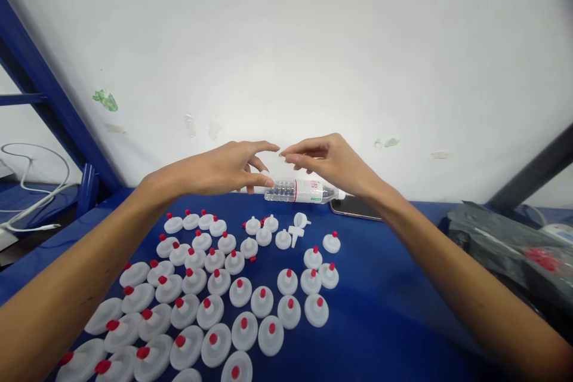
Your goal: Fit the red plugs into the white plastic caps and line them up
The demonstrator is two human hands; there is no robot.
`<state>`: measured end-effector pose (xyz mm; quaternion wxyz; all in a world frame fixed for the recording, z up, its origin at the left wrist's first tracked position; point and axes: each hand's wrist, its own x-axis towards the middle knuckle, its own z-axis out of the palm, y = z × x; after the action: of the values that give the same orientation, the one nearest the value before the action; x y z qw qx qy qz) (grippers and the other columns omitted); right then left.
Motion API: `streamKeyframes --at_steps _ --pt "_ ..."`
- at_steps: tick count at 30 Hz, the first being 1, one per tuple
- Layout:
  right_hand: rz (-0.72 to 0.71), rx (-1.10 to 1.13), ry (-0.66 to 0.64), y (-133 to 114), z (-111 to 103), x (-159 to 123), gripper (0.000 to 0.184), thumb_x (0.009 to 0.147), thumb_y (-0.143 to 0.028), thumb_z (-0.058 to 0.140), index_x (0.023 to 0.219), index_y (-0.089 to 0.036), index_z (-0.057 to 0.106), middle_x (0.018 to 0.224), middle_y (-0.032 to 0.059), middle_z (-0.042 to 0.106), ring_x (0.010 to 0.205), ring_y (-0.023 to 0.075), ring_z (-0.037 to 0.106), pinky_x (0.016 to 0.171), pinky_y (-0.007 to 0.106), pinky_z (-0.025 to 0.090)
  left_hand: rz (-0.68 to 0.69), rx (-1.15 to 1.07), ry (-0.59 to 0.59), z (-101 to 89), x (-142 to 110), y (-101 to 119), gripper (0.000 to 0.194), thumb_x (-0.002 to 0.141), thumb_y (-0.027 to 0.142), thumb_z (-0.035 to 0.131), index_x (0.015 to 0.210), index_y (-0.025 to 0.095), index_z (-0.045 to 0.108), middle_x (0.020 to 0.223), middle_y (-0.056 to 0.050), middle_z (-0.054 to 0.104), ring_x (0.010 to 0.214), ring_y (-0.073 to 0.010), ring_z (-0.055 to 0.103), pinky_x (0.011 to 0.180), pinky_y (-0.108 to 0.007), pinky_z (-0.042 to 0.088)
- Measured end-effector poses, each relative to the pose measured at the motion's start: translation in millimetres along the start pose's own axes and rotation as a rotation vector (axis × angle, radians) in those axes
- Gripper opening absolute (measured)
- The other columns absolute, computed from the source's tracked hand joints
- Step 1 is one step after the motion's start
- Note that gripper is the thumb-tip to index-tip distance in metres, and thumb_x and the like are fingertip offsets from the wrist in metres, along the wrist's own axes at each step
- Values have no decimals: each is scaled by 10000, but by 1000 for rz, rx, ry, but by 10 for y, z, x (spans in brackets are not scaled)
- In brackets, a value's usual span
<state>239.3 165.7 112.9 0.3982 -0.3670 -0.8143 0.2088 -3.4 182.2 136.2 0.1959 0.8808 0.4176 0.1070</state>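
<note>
My left hand [228, 167] hovers above the far end of the blue table, fingers spread and thumb below, with nothing in it. Facing it, my right hand [333, 161] is raised too; its fingers are loosely bent, the tips close together, and I see nothing between them. A clear water bottle [308, 191] with a white cap lies on its side just below both hands. Closer to me stand many round white plastic caps with red tips [210, 310]. Behind them are several white caps with bare spouts [283, 239], some small red tips [253, 259] among them.
A dark phone [356, 207] lies beside the bottle, against the white wall [286, 42]. On the right rests a dark plastic bag [496, 239] with red pieces [543, 259]. Blue frame posts [58, 83] and white cables [38, 209] are on the left.
</note>
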Motion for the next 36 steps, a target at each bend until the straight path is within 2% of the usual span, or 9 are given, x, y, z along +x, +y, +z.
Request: streamKeyframes --at_steps 4,8,11,16,19,23,27,32,36 --pt "-95 -133 -148 26 -30 -14 206 987 -250 635 1060 -231 826 1012 33 811 865 177 723 769 317 546 -10 4 3 -5 0 -16 778 944 602 629 1612 360 312 1261 -47 760 913 -194 769 757 -279 564" --pt "-72 -48 -100 79 7 -11 183 966 -245 665 1121 -214 759 909 28 796 836 182 737 751 320 553 39 14 -3 11 13 -25 734 946 565 650 1591 391 348 1146 -11 793 843 -176 764 689 -256 541" --pt "-41 20 -125 96 17 -4 162 950 -240 689 1103 -211 731 868 17 789 798 173 734 740 315 544 62 8 -14 36 30 -14 728 945 521 666 1589 385 356 1058 3 803 791 -169 758 646 -246 527" --pt "-44 73 -167 95 28 -1 120 946 -256 707 1045 -204 752 852 15 780 834 168 729 766 312 537 23 12 -40 82 33 43 735 952 527 641 1598 341 345 1200 -44 779 830 -184 762 667 -262 543" --pt "-27 101 -174 94 35 -1 116 946 -238 706 1044 -192 747 837 15 771 813 162 728 757 309 555 30 55 -21 106 29 75 687 952 538 631 1564 336 395 1304 -58 744 848 -182 762 704 -271 542" --pt "8 148 -208 93 30 3 139 933 -263 728 1047 -184 735 840 24 767 792 169 743 744 313 590 52 94 -15 131 49 78 597 944 540 633 1484 331 487 1269 -42 759 769 -167 749 689 -278 528" --pt "37 148 -183 89 49 4 115 908 -251 751 1002 -187 738 827 23 774 789 173 751 761 324 598 26 121 -22 139 72 44 661 931 573 630 1520 344 436 1299 -57 741 720 -170 730 664 -296 513" --pt "3 129 -142 71 113 -5 58 888 -200 762 937 -170 756 858 33 785 820 180 759 780 327 603 17 158 -43 139 75 26 610 905 612 638 1422 307 529 1055 -55 788 691 -196 708 599 -299 472" --pt "-43 100 -99 61 150 -20 44 890 -146 744 925 -169 759 870 28 787 829 176 762 777 315 613 17 158 -35 141 69 41 568 888 610 660 1345 285 569 1012 -60 784 675 -195 695 595 -302 465"
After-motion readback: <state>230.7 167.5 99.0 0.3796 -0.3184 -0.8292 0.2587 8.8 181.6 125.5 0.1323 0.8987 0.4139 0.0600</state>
